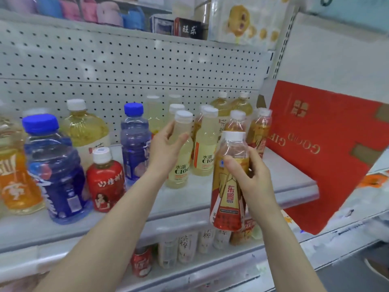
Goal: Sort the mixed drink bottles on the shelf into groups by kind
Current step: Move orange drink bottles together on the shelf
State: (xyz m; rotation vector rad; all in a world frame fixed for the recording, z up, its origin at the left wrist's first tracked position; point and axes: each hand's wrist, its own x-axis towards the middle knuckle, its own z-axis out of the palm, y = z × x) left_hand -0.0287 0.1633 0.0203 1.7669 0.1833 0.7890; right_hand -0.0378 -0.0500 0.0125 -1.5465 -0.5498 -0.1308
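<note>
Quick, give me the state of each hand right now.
Left hand: closed, gripping the pale yellow C100 bottle by its upper part.
Right hand: closed, holding the red-and-gold bottle.

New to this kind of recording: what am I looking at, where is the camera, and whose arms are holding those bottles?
No machine here: a person wears one wide-angle camera on the head, so you see their own bare arms stretched forward. The single picture looks at a shop shelf of mixed drinks. The left hand grips a pale yellow bottle that seems to stand on the shelf; the right hand holds a red and gold bottle up in front of the shelf's edge. Also standing there: a big blue bottle, a small red bottle and an orange bottle.
</note>
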